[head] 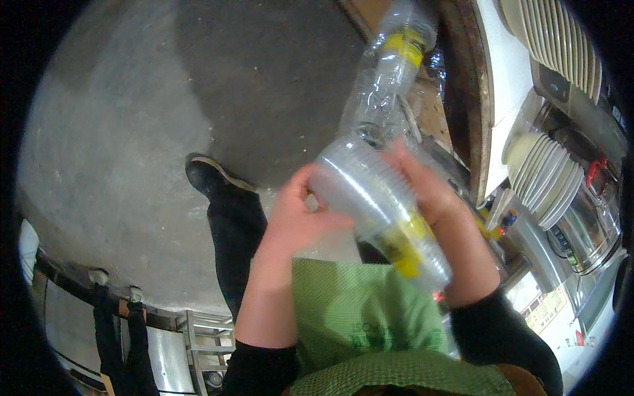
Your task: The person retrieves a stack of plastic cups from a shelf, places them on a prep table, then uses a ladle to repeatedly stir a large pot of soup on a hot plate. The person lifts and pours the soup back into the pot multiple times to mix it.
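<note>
A long nested stack of clear plastic containers (369, 185), partly wrapped in film with a yellow label, slants across the space before me. My left hand (299, 213) grips its upper left end, fingers partly behind it and blurred. Along the stack's right side, my right hand (426, 185) holds it, with some fingers hidden. Just beyond it, a second wrapped sleeve of clear plastic containers (398, 59) with a yellow band rests by the counter, crumpled clear film (379, 106) trailing toward my hands. A green apron (366, 307) hangs below the held stack.
Stacks of pale plates (542, 175) and more plates (559, 44) stand on the counter (510, 104) at right, near a glass-like vessel (594, 232). Cardboard (431, 116) lies beneath the film. Another person's legs (119, 341) and a metal rack (205, 346) appear lower left.
</note>
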Demonstrator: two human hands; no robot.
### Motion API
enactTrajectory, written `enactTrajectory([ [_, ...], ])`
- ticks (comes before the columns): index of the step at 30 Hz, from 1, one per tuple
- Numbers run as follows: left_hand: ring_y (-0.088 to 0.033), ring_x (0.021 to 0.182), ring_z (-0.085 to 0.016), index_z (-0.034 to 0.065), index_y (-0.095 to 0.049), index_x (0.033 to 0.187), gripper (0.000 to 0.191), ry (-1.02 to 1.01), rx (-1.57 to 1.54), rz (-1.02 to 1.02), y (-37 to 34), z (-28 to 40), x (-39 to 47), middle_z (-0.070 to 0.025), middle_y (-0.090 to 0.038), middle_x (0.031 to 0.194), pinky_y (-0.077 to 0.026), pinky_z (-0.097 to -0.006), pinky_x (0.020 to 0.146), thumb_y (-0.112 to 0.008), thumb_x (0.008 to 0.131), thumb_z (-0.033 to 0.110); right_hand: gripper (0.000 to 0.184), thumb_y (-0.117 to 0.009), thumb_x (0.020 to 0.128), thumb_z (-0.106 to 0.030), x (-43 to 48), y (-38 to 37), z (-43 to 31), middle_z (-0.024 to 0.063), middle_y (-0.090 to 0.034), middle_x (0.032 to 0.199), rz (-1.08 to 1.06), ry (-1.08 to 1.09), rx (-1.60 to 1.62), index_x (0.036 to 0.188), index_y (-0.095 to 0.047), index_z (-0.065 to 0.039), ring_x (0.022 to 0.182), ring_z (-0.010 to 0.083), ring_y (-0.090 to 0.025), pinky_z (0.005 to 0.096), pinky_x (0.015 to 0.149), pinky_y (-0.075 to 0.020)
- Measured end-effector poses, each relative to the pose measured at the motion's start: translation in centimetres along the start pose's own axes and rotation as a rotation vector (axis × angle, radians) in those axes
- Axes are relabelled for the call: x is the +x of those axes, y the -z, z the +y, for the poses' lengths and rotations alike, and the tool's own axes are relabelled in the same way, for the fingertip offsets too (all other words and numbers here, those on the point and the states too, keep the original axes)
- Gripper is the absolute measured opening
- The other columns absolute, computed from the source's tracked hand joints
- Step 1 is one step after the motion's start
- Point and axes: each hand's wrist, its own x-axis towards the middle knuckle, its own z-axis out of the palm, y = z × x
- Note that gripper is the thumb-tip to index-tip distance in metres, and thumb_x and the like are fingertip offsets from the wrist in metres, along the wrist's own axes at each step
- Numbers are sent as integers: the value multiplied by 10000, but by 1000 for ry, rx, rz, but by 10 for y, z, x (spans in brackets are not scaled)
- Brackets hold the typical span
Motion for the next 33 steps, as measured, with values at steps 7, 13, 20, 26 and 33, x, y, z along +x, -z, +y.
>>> enactTrajectory([
  [7, -655, 928, -163, 75, -529, 1309, 516, -45, -629, 151, 32, -12, -1, -45, -653, 1158, -536, -313, 782, -749, 898, 295, 584, -527, 979, -546, -8, 22, 16, 96, -634, 1210, -99, -109, -257, 1301, -535, -59, 1104, 248, -632, 426, 856, -567],
  [13, -427, 606, -55, 121, -502, 1246, 475, -193, -581, 355, 46, -9, -1, 14, -612, 1066, -386, -283, 602, -740, 909, 356, 735, -653, 929, -500, 59, 8, 63, 127, -453, 1455, -228, 235, 324, 1480, -358, -113, 1299, 393, -506, 619, 1045, -439],
  [20, -509, 683, -89, 46, -559, 1119, 353, -229, -479, 713, 38, 6, -3, -11, -597, 915, -423, -264, 596, -775, 843, 84, 593, -600, 951, -538, 120, 16, 14, 123, -604, 1293, 96, 525, 568, 1381, -471, -150, 1223, 271, -555, 449, 1081, -423],
  [26, -460, 649, -58, 75, -570, 1108, 361, -300, -296, 781, 36, 11, -2, 14, -605, 952, -385, -243, 583, -802, 855, 186, 562, -602, 957, -514, 107, 28, -19, 156, -529, 1408, -188, 586, 544, 1364, -478, -147, 1208, 248, -552, 437, 1031, -457],
  [33, -521, 797, -91, 49, -576, 1149, 403, -283, -264, 837, 32, 12, -4, -12, -616, 1002, -418, -256, 708, -807, 826, 112, 524, -665, 923, -321, 106, 37, -42, 167, -541, 1358, 8, 630, 561, 1343, -498, -57, 1197, 302, -550, 440, 1024, -453],
])
